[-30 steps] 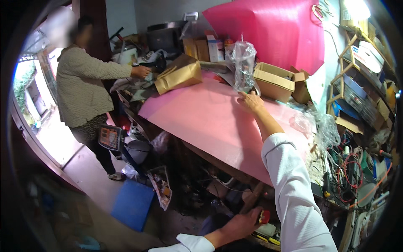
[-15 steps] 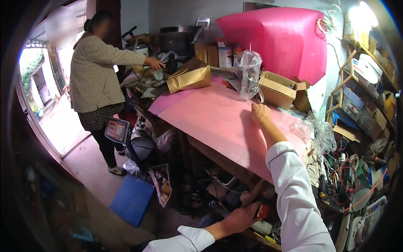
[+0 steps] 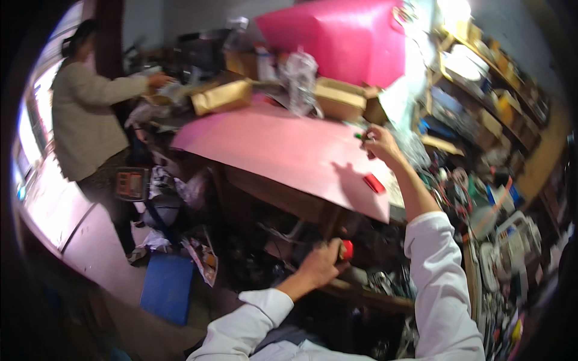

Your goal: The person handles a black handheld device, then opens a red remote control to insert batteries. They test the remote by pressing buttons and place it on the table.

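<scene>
My right hand [image 3: 382,145] is above the right end of a pink sheet [image 3: 259,141] spread over a table. Its fingers pinch a small dark thing with a green tip [image 3: 359,137], too blurred to name. On the sheet below that hand lies a small red block-shaped thing [image 3: 374,183], beside the hand's shadow. My left hand [image 3: 320,265] is lower down, in front of the table's near edge and apart from the sheet. It is closed round a small rounded red object [image 3: 346,249], whose kind is mostly hidden by the fingers.
Behind the sheet stand an open cardboard box [image 3: 340,99], a clear plastic bag [image 3: 300,84] and a gold paper bag [image 3: 221,97]. Another person [image 3: 90,108] reaches over the table at left. A platform scale [image 3: 167,289] is on the floor. Cluttered shelves [image 3: 475,102] line the right.
My view has swung right. My right hand has come off the sheet and now pinches the green-tipped thing. A red block shows on the sheet. My left hand keeps its red object.
</scene>
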### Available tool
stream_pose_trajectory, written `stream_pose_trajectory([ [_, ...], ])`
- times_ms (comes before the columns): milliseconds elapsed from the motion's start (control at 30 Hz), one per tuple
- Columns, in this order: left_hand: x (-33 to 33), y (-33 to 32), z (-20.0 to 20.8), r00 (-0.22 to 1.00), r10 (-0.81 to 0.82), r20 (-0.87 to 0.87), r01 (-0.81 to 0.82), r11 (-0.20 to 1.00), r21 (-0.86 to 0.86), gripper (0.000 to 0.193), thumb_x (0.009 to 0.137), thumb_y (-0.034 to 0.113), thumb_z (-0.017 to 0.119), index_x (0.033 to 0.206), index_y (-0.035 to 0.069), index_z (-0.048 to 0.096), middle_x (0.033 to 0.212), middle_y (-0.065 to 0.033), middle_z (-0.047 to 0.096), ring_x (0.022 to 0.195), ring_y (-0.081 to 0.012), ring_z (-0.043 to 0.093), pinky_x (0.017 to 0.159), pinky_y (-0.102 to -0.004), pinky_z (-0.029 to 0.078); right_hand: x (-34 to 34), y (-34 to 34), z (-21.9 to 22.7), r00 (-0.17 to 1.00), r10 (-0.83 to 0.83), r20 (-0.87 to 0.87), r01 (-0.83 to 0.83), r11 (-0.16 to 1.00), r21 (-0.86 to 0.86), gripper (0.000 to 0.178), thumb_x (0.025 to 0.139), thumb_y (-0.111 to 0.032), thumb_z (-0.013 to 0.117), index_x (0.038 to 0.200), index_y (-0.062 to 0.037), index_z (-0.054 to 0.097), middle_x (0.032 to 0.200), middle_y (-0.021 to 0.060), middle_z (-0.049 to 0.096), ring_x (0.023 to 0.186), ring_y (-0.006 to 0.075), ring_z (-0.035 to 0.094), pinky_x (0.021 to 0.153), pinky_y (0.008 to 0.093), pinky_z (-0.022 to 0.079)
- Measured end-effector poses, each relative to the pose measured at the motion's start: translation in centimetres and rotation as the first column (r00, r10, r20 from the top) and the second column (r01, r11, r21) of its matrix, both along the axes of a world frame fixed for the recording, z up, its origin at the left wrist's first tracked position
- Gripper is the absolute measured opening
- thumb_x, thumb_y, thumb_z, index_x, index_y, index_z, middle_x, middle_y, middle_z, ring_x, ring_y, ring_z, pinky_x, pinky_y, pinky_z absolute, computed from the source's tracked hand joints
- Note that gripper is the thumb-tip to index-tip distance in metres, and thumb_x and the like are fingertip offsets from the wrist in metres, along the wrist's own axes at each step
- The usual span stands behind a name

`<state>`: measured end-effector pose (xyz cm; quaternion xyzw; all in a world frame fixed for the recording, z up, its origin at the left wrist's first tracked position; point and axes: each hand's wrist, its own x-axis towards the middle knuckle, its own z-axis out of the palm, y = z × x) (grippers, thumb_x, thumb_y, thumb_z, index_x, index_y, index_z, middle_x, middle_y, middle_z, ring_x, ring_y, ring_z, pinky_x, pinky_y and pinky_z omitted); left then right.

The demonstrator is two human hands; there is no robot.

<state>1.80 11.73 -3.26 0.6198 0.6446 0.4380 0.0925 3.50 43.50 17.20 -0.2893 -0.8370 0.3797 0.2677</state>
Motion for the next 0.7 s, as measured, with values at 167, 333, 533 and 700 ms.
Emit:
stream_pose_trajectory([
  [167,0.1,-0.5,1.3,0.996,-0.012,0.089,0.019,0.997,-0.073,0.063,0.084,0.035,0.083,0.127,0.004,0.049,0.1,-0.0241,0.07,0.096,-0.0443,0.069,0.081,-0.0477,0.056,9.1,-1.8,-1.7,0.995,-0.099,-0.007,0.1,0.995,0.017,0.019,0.086,-0.004,0.068,0.106,-0.0042,0.067,0.085,0.0059,0.069,0.066,0.0123,0.066,0.057,0.0279,0.055],
  [333,0.3,-0.5,2.1,0.985,-0.097,0.143,0.098,0.995,0.006,0.059,0.083,0.032,0.086,0.122,0.003,0.053,0.101,-0.0195,0.073,0.096,-0.0397,0.071,0.081,-0.0432,0.056,13.7,-2.9,-5.2,0.956,-0.286,0.073,0.21,0.834,0.511,0.021,0.084,-0.011,0.072,0.105,-0.0112,0.072,0.085,0.0129,0.074,0.078,0.0288,0.072,0.074,0.0396,0.056],
  [533,-0.5,-1.1,2.4,0.948,-0.12,0.295,0.101,0.992,0.077,0.059,0.08,0.028,0.087,0.121,0.002,0.054,0.097,-0.0203,0.072,0.093,-0.0399,0.071,0.081,-0.0422,0.056,13.3,-6.2,-6.1,0.907,-0.357,0.224,0.133,0.747,0.651,0.024,0.09,-0.013,0.07,0.112,-0.0215,0.069,0.095,0.0173,0.074,0.088,0.0373,0.071,0.076,0.0466,0.054],
  [700,-1.9,-2.0,2.6,0.286,-0.257,0.923,0.149,0.964,0.222,0.038,0.087,-0.001,0.077,0.121,0.006,0.062,0.11,-0.0013,0.071,0.102,-0.0148,0.067,0.096,-0.033,0.052,12.8,-7.8,-5.5,0.937,-0.322,-0.134,0.346,0.807,0.478,0.025,0.092,-0.013,0.073,0.115,-0.0088,0.064,0.084,0.0164,0.072,0.078,0.0281,0.072,0.069,0.0388,0.054],
])
